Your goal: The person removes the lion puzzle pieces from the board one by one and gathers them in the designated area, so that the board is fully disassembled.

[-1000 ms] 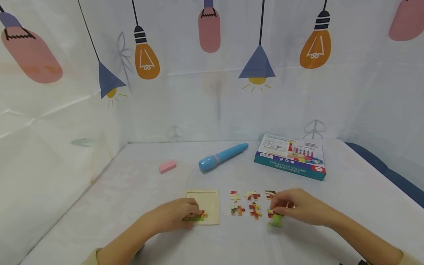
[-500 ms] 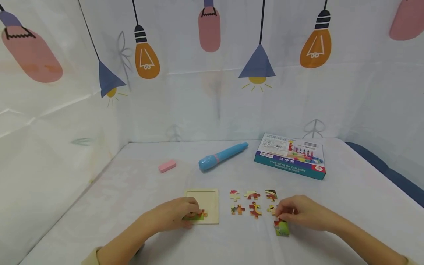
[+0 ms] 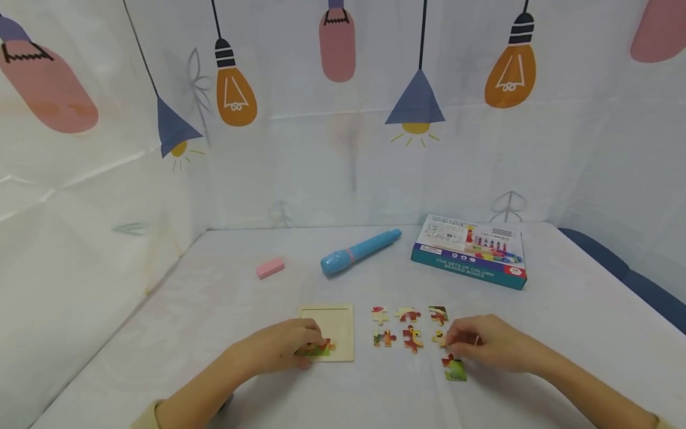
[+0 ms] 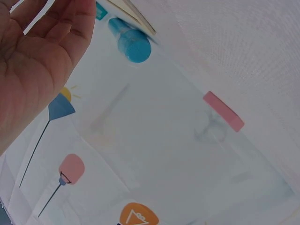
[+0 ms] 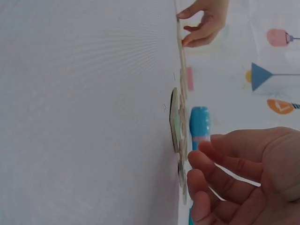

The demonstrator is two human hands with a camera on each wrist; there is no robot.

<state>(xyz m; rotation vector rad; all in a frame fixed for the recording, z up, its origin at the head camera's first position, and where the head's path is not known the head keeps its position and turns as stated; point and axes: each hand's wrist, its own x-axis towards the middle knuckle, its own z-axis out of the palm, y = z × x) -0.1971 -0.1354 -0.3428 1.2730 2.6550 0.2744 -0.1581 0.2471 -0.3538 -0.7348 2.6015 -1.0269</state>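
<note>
My left hand (image 3: 286,347) stays over the left side of a small wooden puzzle tray (image 3: 345,333), with thumb and fingers at its near edge. Under those fingertips a green and red puzzle piece (image 3: 321,350) lies in the tray's near-left corner. My right hand (image 3: 490,342), fingers loosely curved, is just above another puzzle piece (image 3: 455,370) with a green corner. In the right wrist view, that right hand (image 5: 253,173) shows nothing between thumb and fingers. Behind its fingertips sits a yellow puzzle piece (image 3: 439,338), partly covered.
Several loose puzzle pieces (image 3: 412,338) lie in two rows right of the tray. Farther back are a pink block (image 3: 270,268), a blue microphone-shaped toy (image 3: 360,252) and a flat beaded-box carton (image 3: 468,253). A patterned cloth (image 3: 343,155) hangs behind the table.
The green-cornered piece has been moved right and toward me by the right hand, uncovering the top-right piece. Fingers and piece barely differ over the last half second. The left hand keeps its place.
</note>
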